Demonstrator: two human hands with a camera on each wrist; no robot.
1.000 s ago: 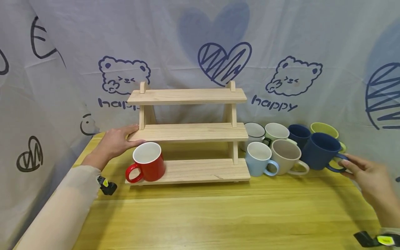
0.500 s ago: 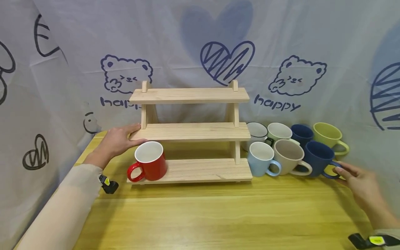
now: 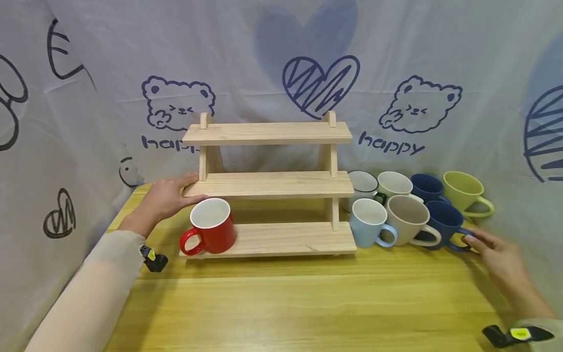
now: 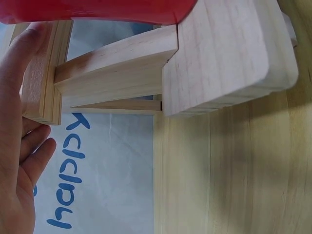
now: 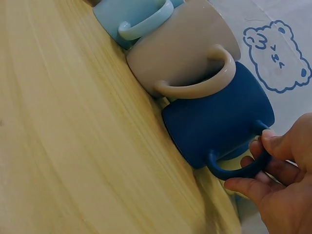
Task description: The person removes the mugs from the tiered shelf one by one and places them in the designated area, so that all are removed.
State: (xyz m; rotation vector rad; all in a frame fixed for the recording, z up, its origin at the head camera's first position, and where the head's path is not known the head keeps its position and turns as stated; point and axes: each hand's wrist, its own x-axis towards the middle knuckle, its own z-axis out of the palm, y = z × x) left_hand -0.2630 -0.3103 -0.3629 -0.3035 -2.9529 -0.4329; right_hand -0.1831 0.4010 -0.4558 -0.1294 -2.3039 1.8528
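My left hand [image 3: 164,198] grips the left end of the middle board of a three-tier wooden display shelf [image 3: 268,185]. In the left wrist view, its thumb lies on one side of the board and its fingers [image 4: 36,151] on the other. A red mug [image 3: 217,235] with a white inside stands on the lowest board, handle to the left. Far right, my right hand [image 3: 499,256] pinches the handle of a dark blue mug [image 5: 219,114], thumb at the handle's upper end. This mug stands upright on the table, right beside a beige mug [image 3: 406,217].
Left of the beige mug is a light blue mug [image 3: 368,222], close to the shelf. Behind stand a white dark-rimmed mug [image 3: 362,183], a pale green mug [image 3: 394,185], another dark blue mug [image 3: 426,186] and a yellow-green mug [image 3: 462,190]. A printed curtain [image 3: 246,58] hangs behind.
The dark blue mug has come down and left in my right hand, from in front of the yellow-green mug to beside the beige one. My left hand keeps its grip on the shelf.
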